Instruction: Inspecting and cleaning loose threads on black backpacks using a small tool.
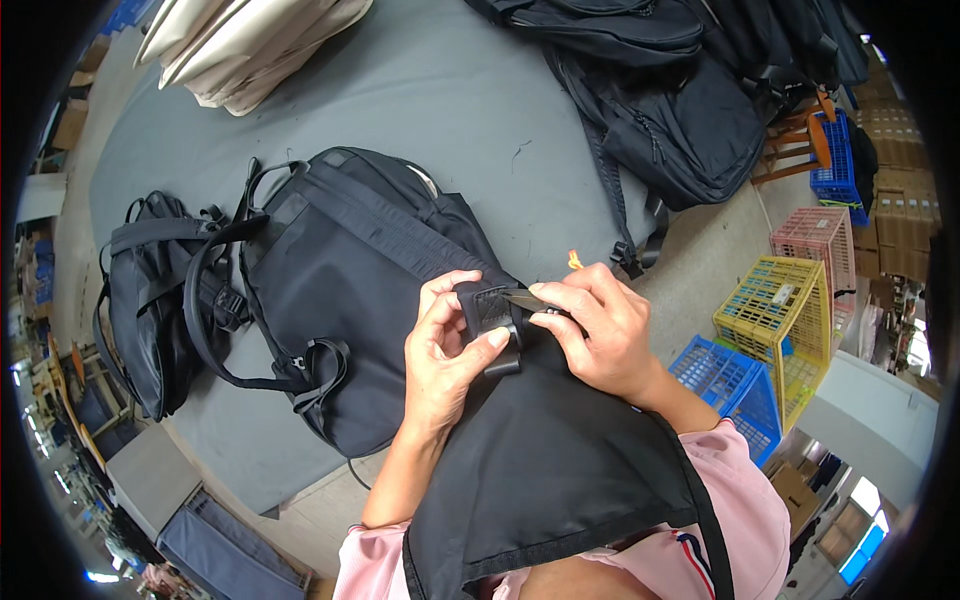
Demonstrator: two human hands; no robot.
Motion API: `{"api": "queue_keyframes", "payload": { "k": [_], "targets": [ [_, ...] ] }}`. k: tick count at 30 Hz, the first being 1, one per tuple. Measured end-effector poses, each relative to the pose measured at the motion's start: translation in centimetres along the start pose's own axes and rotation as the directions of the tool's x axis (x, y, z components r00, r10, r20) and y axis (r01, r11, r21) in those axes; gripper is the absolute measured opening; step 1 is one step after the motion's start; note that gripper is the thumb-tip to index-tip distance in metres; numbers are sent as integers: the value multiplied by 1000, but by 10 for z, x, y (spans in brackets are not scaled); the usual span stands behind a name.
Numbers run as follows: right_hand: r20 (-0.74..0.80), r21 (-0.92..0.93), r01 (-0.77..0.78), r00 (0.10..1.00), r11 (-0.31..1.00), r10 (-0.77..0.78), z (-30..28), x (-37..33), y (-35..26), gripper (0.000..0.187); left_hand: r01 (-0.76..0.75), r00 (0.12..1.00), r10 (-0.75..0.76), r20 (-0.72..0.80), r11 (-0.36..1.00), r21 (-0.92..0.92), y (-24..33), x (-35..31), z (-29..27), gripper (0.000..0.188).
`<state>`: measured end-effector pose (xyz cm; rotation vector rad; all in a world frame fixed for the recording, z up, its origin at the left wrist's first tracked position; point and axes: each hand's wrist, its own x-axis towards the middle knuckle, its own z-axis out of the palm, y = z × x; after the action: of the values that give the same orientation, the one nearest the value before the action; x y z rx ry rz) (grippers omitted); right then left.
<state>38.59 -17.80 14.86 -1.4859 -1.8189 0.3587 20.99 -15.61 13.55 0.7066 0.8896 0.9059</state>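
A black backpack (345, 300) lies on the grey table, its straps towards the left. At its near right edge my left hand (438, 365) pinches a folded black strap end (484, 308) between thumb and fingers. My right hand (605, 335) is closed around small metal thread snips (522, 299). Their blades point left and meet the stitched part of the strap end; I cannot tell whether they touch a thread. A yellow and orange tie (574, 260) sticks up behind the right hand's fingers. My fingers hide the snips' handles.
Another black bag (160, 300) lies at the left of the grey table (440, 130). Beige bags (250, 50) are stacked at the far left, black backpacks (680, 130) at the far right. Blue (730, 385), yellow (775, 310) and pink crates (815, 240) stand at the right. A black apron (550, 470) covers my front.
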Motion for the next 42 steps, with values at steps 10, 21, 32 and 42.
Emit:
{"api": "queue_keyframes", "payload": {
  "k": [10,21,32,42],
  "targets": [
    [-81,35,2,997,999,1,4,-2,2,31,-1,1000,1,-6,999,42,4,0,-2,28],
    [6,-100,103,995,990,-103,0,1,-4,31,5,1000,-5,-11,999,41,3,-1,-2,31],
    [-104,70,12,995,997,-5,2,1,6,28,59,998,-58,-15,998,29,6,1,-6,30],
    [136,-190,320,945,928,-298,-11,14,8,27,45,999,-45,-7,997,68,3,1,-7,26]
  ]
}}
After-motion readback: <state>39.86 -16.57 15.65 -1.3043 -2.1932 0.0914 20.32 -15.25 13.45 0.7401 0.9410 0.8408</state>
